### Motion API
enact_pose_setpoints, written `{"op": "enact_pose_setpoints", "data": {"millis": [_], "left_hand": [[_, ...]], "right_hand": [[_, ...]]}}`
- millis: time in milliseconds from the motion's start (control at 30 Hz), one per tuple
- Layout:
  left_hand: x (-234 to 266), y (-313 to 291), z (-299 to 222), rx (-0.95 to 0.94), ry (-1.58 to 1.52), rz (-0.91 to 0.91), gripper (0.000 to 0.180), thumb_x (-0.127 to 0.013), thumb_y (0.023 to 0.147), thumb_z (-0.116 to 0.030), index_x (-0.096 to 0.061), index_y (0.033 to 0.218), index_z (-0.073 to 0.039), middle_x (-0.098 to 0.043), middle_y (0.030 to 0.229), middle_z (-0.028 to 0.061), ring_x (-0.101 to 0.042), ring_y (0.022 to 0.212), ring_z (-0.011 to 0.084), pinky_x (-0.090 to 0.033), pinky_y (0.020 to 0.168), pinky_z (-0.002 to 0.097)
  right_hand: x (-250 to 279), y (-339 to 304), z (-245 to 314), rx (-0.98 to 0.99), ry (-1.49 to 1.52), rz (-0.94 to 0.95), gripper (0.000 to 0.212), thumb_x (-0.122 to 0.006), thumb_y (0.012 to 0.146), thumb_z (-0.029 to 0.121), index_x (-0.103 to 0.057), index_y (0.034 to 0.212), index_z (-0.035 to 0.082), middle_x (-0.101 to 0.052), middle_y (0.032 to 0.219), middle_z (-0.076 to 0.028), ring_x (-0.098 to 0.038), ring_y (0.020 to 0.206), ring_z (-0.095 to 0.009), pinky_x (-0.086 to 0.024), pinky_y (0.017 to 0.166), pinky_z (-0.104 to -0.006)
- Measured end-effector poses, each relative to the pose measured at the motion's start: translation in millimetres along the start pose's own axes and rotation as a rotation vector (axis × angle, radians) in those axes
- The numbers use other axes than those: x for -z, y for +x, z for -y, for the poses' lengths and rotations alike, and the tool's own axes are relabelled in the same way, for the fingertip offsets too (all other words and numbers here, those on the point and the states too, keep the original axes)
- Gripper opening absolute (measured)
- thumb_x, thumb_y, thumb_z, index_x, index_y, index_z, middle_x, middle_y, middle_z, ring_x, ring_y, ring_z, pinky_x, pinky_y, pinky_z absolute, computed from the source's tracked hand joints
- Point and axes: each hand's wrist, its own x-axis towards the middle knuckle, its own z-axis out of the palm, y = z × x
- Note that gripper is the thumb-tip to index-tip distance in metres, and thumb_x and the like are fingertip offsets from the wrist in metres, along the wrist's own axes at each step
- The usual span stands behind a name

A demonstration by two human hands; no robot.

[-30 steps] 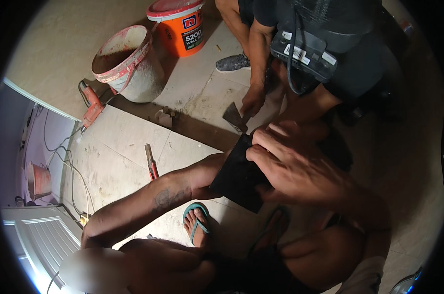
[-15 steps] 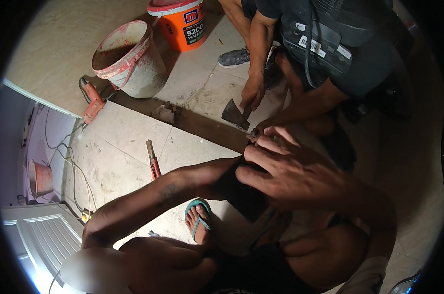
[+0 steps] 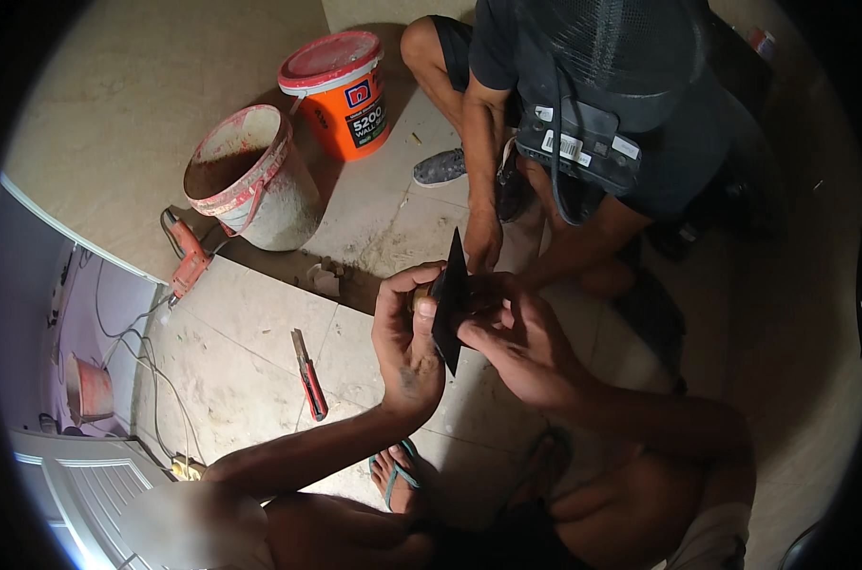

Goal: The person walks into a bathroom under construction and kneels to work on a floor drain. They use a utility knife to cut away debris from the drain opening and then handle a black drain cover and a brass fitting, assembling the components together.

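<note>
Gripping the dark plate [image 3: 452,309] in the middle of the frame, the left hand [image 3: 404,342] is clamped on it by a brownish part at the plate's left side. The plate is thin and is seen almost edge-on, its long edge standing nearly upright in the frame. The right hand [image 3: 526,347] is at the right side of the plate, with its fingers bent toward it; I cannot tell whether they are closed on the plate or only touch it.

Under the hands, in the lower middle of the frame, a foot [image 3: 387,465] in a green sandal [image 3: 391,488] is on the tiled floor [image 3: 241,356]. Left of the left hand, a red cutter [image 3: 311,385] lies on the floor, its blade out and directed to the top of the frame.

Farther away, at the upper right, a co-worker [image 3: 621,57] in dark clothes bends forward, with a black box [image 3: 583,161] bearing white labels near the head. One arm [image 3: 483,171] of this person reaches down behind the plate. At the left of the frame lies a red drill [image 3: 191,266]. At the upper left stands a stained, uncovered bucket [image 3: 284,204], and just beyond it an orange bucket [image 3: 341,128] with a red lid.
</note>
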Motion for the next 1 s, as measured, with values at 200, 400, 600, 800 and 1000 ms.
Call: {"op": "enact_pose_setpoints", "data": {"millis": [200, 400, 600, 800, 1000], "left_hand": [[6.0, -0.9, 4.2, -0.017, 0.009, 0.000, 0.040, -0.042, 0.100, -0.041, -0.047, 0.113, -0.004, -0.055, 0.099, 0.0039, -0.054, 0.086, 0.0082, -0.045, 0.076, 0.0230], [3.0, -6.2, 0.9, 0.036, -0.103, 0.002, 0.036, -0.043, 0.100, -0.039, -0.046, 0.112, -0.005, -0.054, 0.096, 0.0026, -0.053, 0.084, 0.0072, -0.046, 0.074, 0.0231], [4.1, -3.1, -7.8, 0.120, -0.145, 0.084, 0.042, -0.047, 0.097, -0.044, -0.046, 0.112, -0.005, -0.052, 0.098, 0.0029, -0.052, 0.090, 0.0089, -0.045, 0.080, 0.0266], [5.2, 0.0, -19.8, 0.173, -0.224, 0.187, 0.044, -0.059, 0.091, -0.034, -0.045, 0.119, -0.003, -0.050, 0.107, 0.0074, -0.052, 0.096, 0.0148, -0.044, 0.081, 0.0305], [6.0, 1.9, -27.4, -0.039, 0.534, 0.195, 0.047, -0.042, 0.098, -0.048, -0.044, 0.116, -0.005, -0.054, 0.100, 0.0036, -0.054, 0.090, 0.0078, -0.047, 0.078, 0.0235]], "right_hand": [[3.2, 6.0, 4.0, 0.116, -0.155, 0.037, 0.045, -0.074, 0.077, 0.014, -0.049, 0.110, -0.004, -0.065, 0.095, -0.011, -0.067, 0.086, -0.020, -0.052, 0.078, -0.0326], [3.3, 3.6, 16.3, 0.111, -0.363, -0.004, 0.050, -0.078, 0.068, 0.018, -0.052, 0.105, -0.002, -0.064, 0.094, -0.012, -0.067, 0.085, -0.022, -0.052, 0.076, -0.0330], [6.9, 4.4, 21.8, 0.193, -0.464, -0.021, 0.052, -0.079, 0.063, 0.019, -0.051, 0.102, -0.001, -0.056, 0.092, -0.013, -0.062, 0.081, -0.022, -0.049, 0.071, -0.0368], [11.2, 7.9, 25.9, 0.327, -0.614, 0.001, 0.052, -0.077, 0.063, 0.015, -0.049, 0.104, 0.000, -0.051, 0.098, -0.015, -0.059, 0.086, -0.027, -0.048, 0.073, -0.0378], [12.0, 8.9, 35.3, 0.341, -0.678, 0.029, 0.051, -0.075, 0.065, 0.009, -0.046, 0.106, 0.001, -0.049, 0.097, -0.015, -0.056, 0.088, -0.028, -0.047, 0.077, -0.0374]]}}
